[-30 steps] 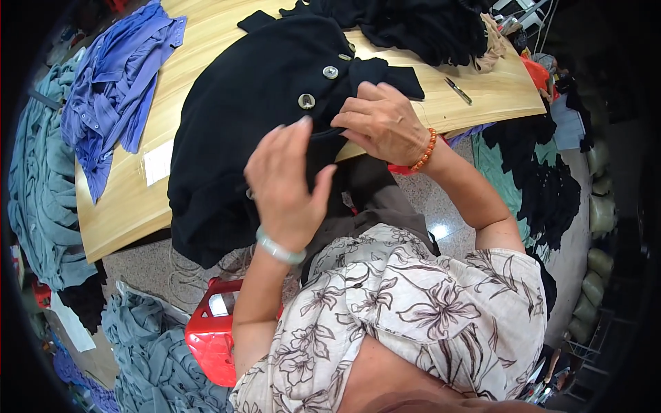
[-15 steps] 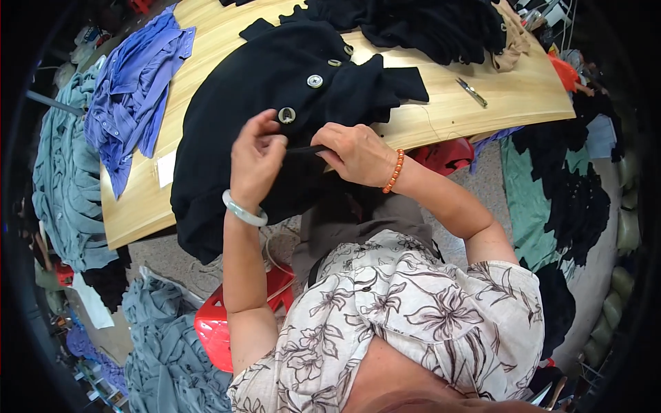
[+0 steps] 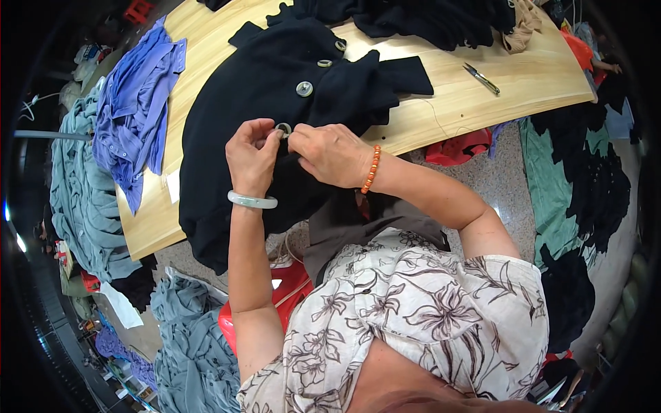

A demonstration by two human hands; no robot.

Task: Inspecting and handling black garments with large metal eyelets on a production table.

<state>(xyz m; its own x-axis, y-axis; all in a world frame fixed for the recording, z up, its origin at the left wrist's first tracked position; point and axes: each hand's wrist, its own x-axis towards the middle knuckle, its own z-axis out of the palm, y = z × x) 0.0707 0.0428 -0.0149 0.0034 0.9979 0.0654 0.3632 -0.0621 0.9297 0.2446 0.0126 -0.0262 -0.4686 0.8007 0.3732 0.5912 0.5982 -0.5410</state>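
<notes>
A black knit garment (image 3: 234,103) lies on the table and hangs over its near edge. Down its front runs a row of large round buttons, one of them (image 3: 304,89) lying free just beyond my hands. My left hand (image 3: 251,157), with a pale bangle at the wrist, pinches the nearest button (image 3: 283,128) from the left. From the right, my right hand (image 3: 334,153), wearing an orange bead bracelet, closes its fingertips at the same button. Whether a thread is between the fingertips is too small to tell.
Small thread snips (image 3: 482,79) lie on the wooden table (image 3: 537,82) to the right. Purple shirts (image 3: 138,103) hang over its left side, beside grey-green garments (image 3: 89,199). More black clothing (image 3: 434,24) lies at the back. A red stool (image 3: 286,292) stands below on the left.
My right hand has moved left, from a stretched black strip of the garment to the button beside my left hand. My left fingers have closed at that button. The view has shifted slightly.
</notes>
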